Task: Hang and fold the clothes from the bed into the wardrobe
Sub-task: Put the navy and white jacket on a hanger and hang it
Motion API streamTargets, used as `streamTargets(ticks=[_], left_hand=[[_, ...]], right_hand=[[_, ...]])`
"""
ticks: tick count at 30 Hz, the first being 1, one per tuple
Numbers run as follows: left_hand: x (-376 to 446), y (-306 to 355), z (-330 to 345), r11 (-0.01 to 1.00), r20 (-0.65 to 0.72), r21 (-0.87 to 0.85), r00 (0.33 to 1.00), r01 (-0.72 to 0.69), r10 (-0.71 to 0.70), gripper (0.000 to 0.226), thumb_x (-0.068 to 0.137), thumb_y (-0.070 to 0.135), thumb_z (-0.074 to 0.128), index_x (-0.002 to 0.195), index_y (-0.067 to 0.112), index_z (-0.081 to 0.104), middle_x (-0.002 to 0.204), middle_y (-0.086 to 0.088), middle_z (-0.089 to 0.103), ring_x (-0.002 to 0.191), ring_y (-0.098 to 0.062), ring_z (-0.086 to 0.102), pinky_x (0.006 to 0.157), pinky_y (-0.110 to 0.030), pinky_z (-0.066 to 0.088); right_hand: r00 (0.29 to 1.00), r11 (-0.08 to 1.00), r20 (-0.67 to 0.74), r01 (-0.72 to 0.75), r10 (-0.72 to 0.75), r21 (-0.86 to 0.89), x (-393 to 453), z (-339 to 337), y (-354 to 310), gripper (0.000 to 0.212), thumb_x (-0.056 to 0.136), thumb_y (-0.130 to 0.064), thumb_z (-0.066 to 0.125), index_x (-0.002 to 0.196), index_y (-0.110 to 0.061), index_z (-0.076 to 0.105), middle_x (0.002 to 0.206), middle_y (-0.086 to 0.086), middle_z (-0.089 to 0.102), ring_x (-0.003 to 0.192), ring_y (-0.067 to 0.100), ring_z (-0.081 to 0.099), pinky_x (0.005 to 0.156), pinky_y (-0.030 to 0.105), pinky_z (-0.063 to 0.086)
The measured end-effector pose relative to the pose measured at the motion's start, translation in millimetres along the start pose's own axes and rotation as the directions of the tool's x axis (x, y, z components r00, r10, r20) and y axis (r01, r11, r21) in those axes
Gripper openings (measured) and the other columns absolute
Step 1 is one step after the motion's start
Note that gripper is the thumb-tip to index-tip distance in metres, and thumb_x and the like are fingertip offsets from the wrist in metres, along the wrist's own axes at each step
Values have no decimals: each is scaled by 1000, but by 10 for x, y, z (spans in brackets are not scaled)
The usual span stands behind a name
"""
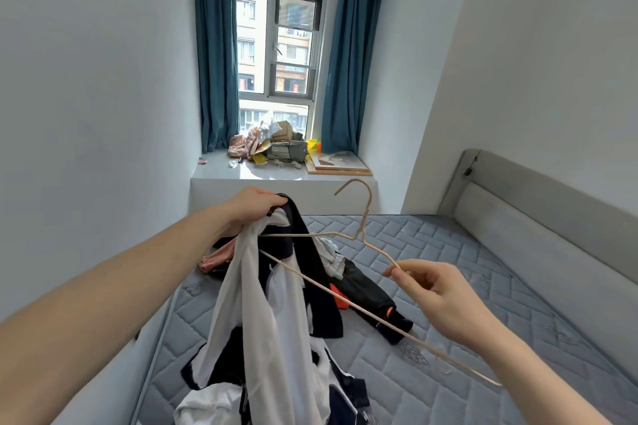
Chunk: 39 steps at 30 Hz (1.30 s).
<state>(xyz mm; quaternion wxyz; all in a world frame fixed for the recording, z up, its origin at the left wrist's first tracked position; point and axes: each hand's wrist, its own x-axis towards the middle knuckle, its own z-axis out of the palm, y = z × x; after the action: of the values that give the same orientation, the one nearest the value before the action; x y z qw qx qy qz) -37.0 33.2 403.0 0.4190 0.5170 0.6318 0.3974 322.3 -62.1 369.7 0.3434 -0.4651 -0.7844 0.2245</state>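
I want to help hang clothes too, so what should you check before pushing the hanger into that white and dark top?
1. Left hand has a firm grip on the top near its upper edge: ok.
2. Right hand holds the hanger by one shoulder: ok.
3. Hanger's far end is already inside the top: cannot tell, the cloth hides that tip.
4. Neck opening found and held open: cannot tell, the fabric is bunched.
5. Top hangs free of the other clothes on the mattress: not ok, its lower part lies in a heap on the bed.
6. Hook points up and is untangled: ok.
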Motion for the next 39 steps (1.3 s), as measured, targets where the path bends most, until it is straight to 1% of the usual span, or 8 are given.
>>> streamTargets(ticks=[8,13,18,21,24,27,33,39], left_hand=[[-630,483,328,950,215,3,928,-311,304,23,103,29,62,105,18,82,101,-5,80,91,-17,75,87,-29,57],[-866,408,214,767,522,411,817,-493,245,36,92,70,56,110,45,75,109,17,73,105,-6,68,99,-35,51],[-748,408,212,568,202,527,743,-632,639,30,84,58,59,107,44,71,113,24,62,110,3,55,102,-28,44],[-639,393,192,376,303,684,713,-625,632,21,83,50,62,100,39,69,101,21,65,99,-2,57,96,-33,48],[-538,347,189,478,278,663,782,-576,557,25,85,55,59,72,34,60,71,15,61,69,-4,54,64,-34,47],[-484,356,181,524,213,617,766,-587,606,27,83,53,59,66,33,57,67,16,57,64,-6,50,58,-31,37],[-445,514,68,606,101,539,759,-585,643,36,86,44,63,59,22,53,59,8,49,59,-11,44,62,-36,37],[-495,787,105,627,44,497,739,-600,673,38,90,29,68,56,22,52,54,9,45,58,-13,42,64,-34,37]], right_hand=[[981,998,-193,-15,27,60,41,584,145,23,103,-34,62,82,-35,72,50,-14,41,49,6,33,50,21,26],[938,982,-342,118,-61,148,-54,674,196,29,101,-41,59,82,-23,70,57,-7,51,52,8,38,52,26,31],[922,975,-371,174,-111,139,-79,675,129,30,101,-44,58,82,-25,72,56,-7,52,50,4,39,51,20,31],[918,962,-374,212,-134,175,-112,656,52,31,102,-39,59,79,-22,72,56,-9,54,49,3,40,50,19,31],[939,952,-337,164,-70,260,-145,592,22,32,99,-38,63,80,-18,76,54,-12,52,49,4,38,50,20,31],[951,855,-260,-10,169,518,-134,397,142,50,99,-42,64,83,5,72,58,2,53,53,12,46,53,27,35],[685,444,-42,-423,728,790,-400,436,780,43,110,-37,41,110,-4,69,80,4,73,66,17,59,57,27,45],[862,710,199,-499,467,496,-428,1227,678,51,79,-63,80,125,-46,65,118,-25,72,110,-1,68,90,27,53]])
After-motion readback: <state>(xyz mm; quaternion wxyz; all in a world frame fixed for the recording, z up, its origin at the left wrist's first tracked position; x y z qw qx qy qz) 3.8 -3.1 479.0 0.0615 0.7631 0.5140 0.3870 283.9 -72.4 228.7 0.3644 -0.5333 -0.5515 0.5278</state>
